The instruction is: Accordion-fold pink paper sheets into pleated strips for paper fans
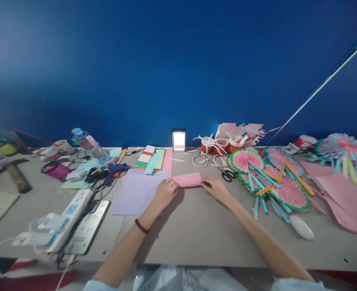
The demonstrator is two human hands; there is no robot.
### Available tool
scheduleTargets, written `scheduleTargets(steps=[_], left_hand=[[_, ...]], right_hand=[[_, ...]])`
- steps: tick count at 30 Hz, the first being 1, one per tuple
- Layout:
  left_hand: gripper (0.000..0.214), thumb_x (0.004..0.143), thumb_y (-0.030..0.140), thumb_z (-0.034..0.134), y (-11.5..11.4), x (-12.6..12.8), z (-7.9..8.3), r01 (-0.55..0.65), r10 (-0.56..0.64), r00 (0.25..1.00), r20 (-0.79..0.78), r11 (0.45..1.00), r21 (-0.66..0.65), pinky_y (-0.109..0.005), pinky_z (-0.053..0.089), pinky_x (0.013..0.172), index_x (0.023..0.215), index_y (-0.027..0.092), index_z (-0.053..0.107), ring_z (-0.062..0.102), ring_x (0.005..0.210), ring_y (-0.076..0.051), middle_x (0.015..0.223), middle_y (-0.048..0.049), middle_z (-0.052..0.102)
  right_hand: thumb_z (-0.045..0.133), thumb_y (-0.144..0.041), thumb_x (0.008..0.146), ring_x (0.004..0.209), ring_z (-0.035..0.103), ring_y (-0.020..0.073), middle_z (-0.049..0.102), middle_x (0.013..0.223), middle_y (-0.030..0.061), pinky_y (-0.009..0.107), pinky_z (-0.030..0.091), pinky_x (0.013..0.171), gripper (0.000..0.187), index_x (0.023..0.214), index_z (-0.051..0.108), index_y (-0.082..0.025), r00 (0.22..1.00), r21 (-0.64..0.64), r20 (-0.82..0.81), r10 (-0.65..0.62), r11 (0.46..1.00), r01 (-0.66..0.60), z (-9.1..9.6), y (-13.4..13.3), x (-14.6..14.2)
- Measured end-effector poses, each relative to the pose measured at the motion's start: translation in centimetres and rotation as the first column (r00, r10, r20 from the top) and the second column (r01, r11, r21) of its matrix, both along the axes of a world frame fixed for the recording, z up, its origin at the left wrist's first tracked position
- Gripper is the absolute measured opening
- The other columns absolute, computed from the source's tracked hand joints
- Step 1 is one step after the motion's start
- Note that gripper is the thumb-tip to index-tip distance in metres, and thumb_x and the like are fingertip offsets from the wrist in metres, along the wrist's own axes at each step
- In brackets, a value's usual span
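Note:
A folded strip of pink paper (188,179) lies crosswise on the table between my two hands. At its left end is my left hand (166,191), with the fingers bent and pressed onto the paper. My right hand (216,188) pinches the right end between thumb and fingers. Under and beside my left wrist lies a sheet of lilac paper (136,194). Black-handled scissors (228,175) rest just right of my right hand.
Pleated paper fans (287,188) and a white computer mouse (301,227) lie to the right. On the left are a power strip (72,210), a phone (89,228), a blue glue gun (114,171), a bottle (89,143) and a hammer (16,173). Paper cups (207,145) stand behind.

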State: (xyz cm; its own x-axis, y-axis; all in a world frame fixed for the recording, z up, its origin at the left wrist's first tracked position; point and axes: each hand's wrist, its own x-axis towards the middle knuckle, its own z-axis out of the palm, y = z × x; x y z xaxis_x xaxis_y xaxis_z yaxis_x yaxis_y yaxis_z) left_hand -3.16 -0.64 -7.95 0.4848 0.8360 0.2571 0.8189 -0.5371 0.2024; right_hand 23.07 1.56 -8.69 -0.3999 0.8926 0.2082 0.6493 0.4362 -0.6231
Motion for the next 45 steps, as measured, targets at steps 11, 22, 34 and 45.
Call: scheduleTargets(steps=[11, 22, 34, 45], left_hand=[[0.021, 0.090, 0.029, 0.050, 0.2, 1.4, 6.4, 0.029, 0.009, 0.955, 0.295, 0.992, -0.125, -0.027, 0.042, 0.075, 0.091, 0.020, 0.069, 0.062, 0.085, -0.018, 0.089, -0.0054, 0.069], [0.025, 0.090, 0.034, 0.050, -1.6, 3.4, 9.3, 0.117, 0.047, 0.842, 0.537, 0.957, -0.267, -0.023, 0.045, 0.068, 0.091, 0.020, 0.071, 0.062, 0.075, -0.015, 0.086, -0.0047, 0.071], [0.026, 0.090, 0.031, 0.049, -3.9, 3.8, 10.7, 0.085, 0.057, 0.840, 0.540, 0.969, -0.234, -0.025, 0.046, 0.066, 0.084, 0.019, 0.072, 0.059, 0.070, -0.015, 0.076, -0.0052, 0.068], [0.018, 0.087, 0.024, 0.052, -4.5, 4.2, 10.7, 0.085, 0.049, 0.813, 0.580, 0.975, -0.203, -0.024, 0.044, 0.064, 0.080, 0.019, 0.069, 0.060, 0.071, -0.015, 0.074, -0.0032, 0.067]], right_hand=[[0.042, -0.029, 0.092, 0.090, 0.058, 0.0201, 0.066, 0.091, 0.0071, 0.031, 0.045, 0.082, 0.023, 0.092, 0.064, -0.021, 0.998, 0.161, 0.008, 0.055, 0.985, -0.055, 7.0, -0.8, -1.4], [0.053, -0.040, 0.087, 0.074, 0.059, 0.0170, 0.067, 0.081, 0.0039, 0.028, 0.046, 0.069, 0.025, 0.092, 0.069, -0.022, 0.970, 0.067, -0.242, 0.013, 0.998, 0.003, 9.7, -3.3, -2.8], [0.069, -0.044, 0.070, 0.061, 0.056, 0.0138, 0.064, 0.067, 0.0030, 0.027, 0.048, 0.059, 0.029, 0.078, 0.071, -0.016, 0.798, -0.261, -0.577, -0.175, 0.965, 0.022, 8.7, -4.8, -3.1], [0.059, -0.031, 0.081, 0.072, 0.059, 0.0166, 0.066, 0.077, 0.0039, 0.028, 0.048, 0.069, 0.014, 0.081, 0.068, -0.019, 0.845, -0.044, -0.522, -0.114, 0.993, 0.107, 8.5, -5.9, -3.8]])
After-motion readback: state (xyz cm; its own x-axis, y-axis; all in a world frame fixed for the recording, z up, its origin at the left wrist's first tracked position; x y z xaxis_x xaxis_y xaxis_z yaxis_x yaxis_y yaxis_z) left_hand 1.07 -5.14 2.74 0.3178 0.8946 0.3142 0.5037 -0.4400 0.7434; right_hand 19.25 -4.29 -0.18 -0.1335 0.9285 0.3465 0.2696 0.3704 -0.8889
